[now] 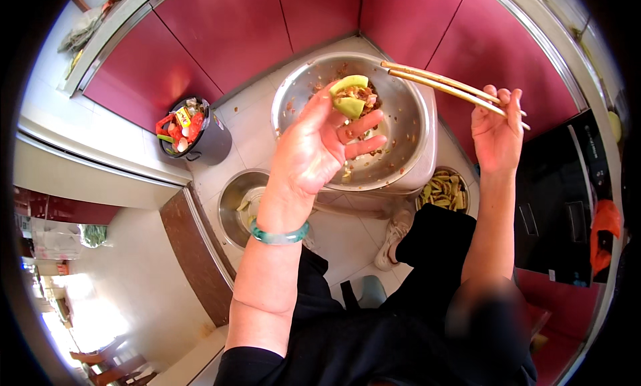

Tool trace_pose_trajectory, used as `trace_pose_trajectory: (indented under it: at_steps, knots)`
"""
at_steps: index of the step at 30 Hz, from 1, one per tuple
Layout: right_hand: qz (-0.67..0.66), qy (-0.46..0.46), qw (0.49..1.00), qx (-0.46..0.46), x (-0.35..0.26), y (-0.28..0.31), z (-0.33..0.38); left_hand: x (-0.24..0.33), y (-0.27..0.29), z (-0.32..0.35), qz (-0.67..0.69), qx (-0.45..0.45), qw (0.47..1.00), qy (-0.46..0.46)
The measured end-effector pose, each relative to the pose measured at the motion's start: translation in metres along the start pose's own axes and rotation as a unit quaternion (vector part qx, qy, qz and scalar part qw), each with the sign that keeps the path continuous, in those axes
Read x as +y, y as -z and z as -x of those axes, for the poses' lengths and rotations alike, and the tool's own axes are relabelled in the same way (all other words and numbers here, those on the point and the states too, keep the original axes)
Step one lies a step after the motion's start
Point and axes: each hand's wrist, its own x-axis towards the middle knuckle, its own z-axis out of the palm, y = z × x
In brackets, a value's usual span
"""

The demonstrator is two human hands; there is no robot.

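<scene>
Fingers (366, 147) of the left hand (310, 155) divide the work: thumb and forefinger pinch a split green vegetable piece (348, 106), the others spread loosely below it. Two pale-green flaps, one above the other, hold reddish-brown chopped filling (368, 100) between them, their gap opening toward the right; the piece's long axis I cannot tell. It hangs over a large steel basin (410, 115) with bits of filling on its wall. Well to the right, the right hand (497, 135) has its fingers curled around the rear of a pair of wooden chopsticks (434, 79). They slant up and leftward, tips slightly parted, just beyond the upper right of the piece and seemingly apart from it. Lower right, near the knee, stands a bowl of green slices (445, 191).
</scene>
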Motion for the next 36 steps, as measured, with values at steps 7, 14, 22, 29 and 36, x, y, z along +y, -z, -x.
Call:
trace_pose_trajectory:
  at_steps: [7,14,22,29,36]
  knots:
    - [-0.078,-0.071,0.994,0.037,0.024,0.010,0.002,-0.006,0.002,-0.008,0.109,-0.057,0.992,-0.001]
    - [-0.051,-0.077,0.993,0.067,0.038,-0.002,0.011,-0.015,-0.017,-0.011,0.093,0.023,0.995,-0.039]
    - [-0.056,-0.079,0.995,0.037,0.039,0.003,0.006,-0.015,-0.021,-0.008,0.094,0.024,0.995,-0.039]
    - [-0.054,-0.068,0.996,0.028,0.041,0.002,0.002,-0.008,-0.019,-0.005,0.025,0.002,0.999,-0.036]
    - [-0.060,-0.065,0.996,-0.002,0.037,0.002,0.001,-0.006,-0.015,-0.001,-0.021,0.011,0.997,-0.069]
